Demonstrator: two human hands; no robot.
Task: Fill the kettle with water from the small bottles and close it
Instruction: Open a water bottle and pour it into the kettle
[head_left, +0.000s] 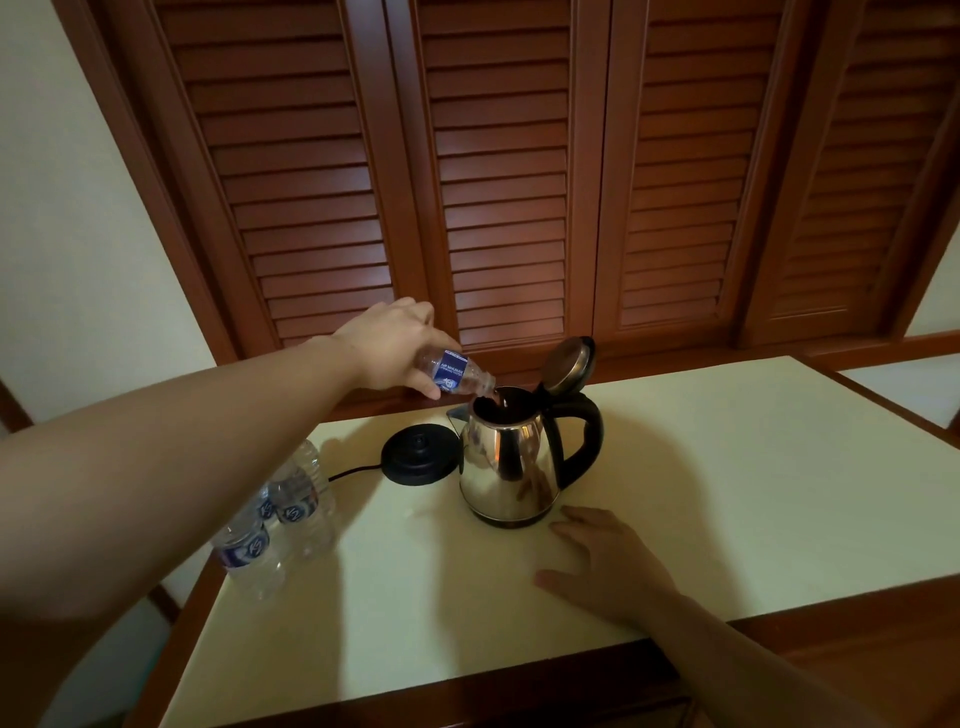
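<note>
Two hands work at a table (727, 441). Left hand (387, 345) grips a bottle (457, 375) tipped neck-down over the open kettle (511, 462) at table centre, pouring. Right hand (605, 558) rests flat, fingers spread, just beside the kettle's base, likely for balance.

In front of me a cream-topped bench (727, 467) with a wooden edge carries a round black kettle base (420, 453), its black cord (353, 473) trailing left. Behind it stand brown louvred shutters (498, 171), and a pale wall (62, 218) lies to the left.
</note>
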